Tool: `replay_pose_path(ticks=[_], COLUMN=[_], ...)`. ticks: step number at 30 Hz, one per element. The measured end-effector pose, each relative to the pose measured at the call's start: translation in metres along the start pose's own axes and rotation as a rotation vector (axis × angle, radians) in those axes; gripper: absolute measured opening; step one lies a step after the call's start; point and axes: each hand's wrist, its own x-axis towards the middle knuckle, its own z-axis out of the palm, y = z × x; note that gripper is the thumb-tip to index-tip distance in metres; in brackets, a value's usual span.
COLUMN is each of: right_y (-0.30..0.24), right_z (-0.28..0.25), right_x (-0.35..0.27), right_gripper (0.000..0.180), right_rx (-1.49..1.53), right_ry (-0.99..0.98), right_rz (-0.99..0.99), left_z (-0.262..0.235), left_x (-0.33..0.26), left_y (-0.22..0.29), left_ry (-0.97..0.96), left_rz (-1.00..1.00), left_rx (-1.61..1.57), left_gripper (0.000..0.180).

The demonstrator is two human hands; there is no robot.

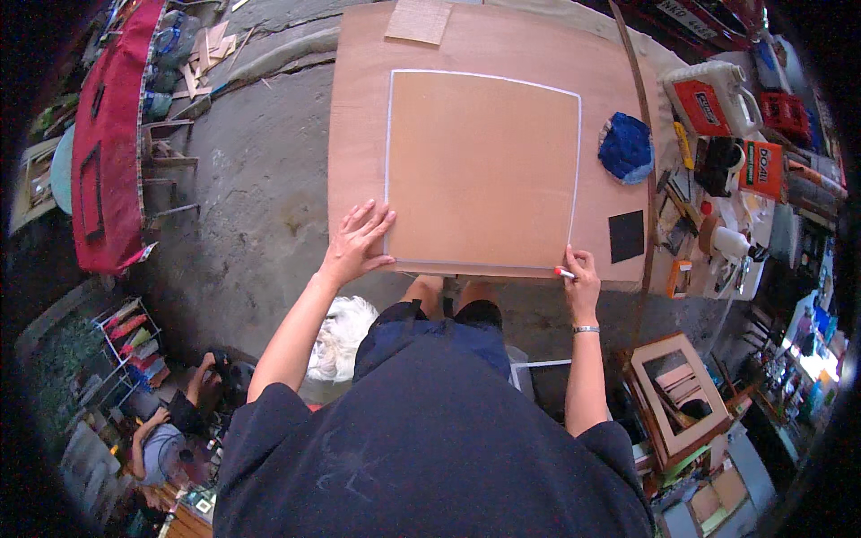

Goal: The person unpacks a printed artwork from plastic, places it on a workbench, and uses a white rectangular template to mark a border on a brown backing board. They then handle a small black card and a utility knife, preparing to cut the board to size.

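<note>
A tan square panel with a white border lies on a larger brown sheet on the work table. My left hand rests at the panel's near left corner, fingers spread and lying flat, with nothing in it. At the near right corner, my right hand pinches a short red-and-white marker, its red end pointing left at the panel's edge. Right of the panel lie a crumpled blue cloth and a black square of sandpaper or similar sheet. A small tan piece sits at the far edge.
A white jug, an orange-and-white can, a white bottle and hand tools crowd the table's right side. A wooden frame stands below right. To the left is a red-covered bench. Another person sits at lower left.
</note>
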Motion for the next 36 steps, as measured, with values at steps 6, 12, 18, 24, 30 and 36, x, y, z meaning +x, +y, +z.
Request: replay_pose_path(ticks=[6, 12, 18, 24, 30, 36], right_y=[0.0, -0.007, -0.101, -0.166, -0.157, -0.155], right_z=[-0.001, -0.022, -0.049, -0.071, -0.089, -0.112], right_x=[0.003, -0.018, -0.051, -0.027, -0.004, 0.031], right_gripper=[0.05, 0.028, 0.032, 0.018, 0.014, 0.014], right_rx=[-0.014, -0.025, 0.884, 1.018, 1.063, 1.012], right_ry=[-0.017, 0.294, -0.187, -0.513, -0.634, -0.67], right_rz=[-0.039, -0.13, 0.224, 0.153, 0.223, -0.019], left_z=[0.001, -0.022, -0.035, -0.041, -0.045, -0.046], left_x=[-0.002, -0.009, 0.007, 0.032, 0.058, 0.072], left_y=[-0.001, 0.021, 0.121, 0.178, 0.19, 0.187], left_ry=[-0.011, 0.179, 0.03, -0.525, -0.651, -0.723], left_rz=[-0.008, -0.188, 0.043, 0.02, 0.108, 0.171], left_rx=[0.012, -0.12, -0.572, -0.93, -0.938, -1.314], left_gripper=[0.091, 0.085, 0.055, 0.026, 0.027, 0.038])
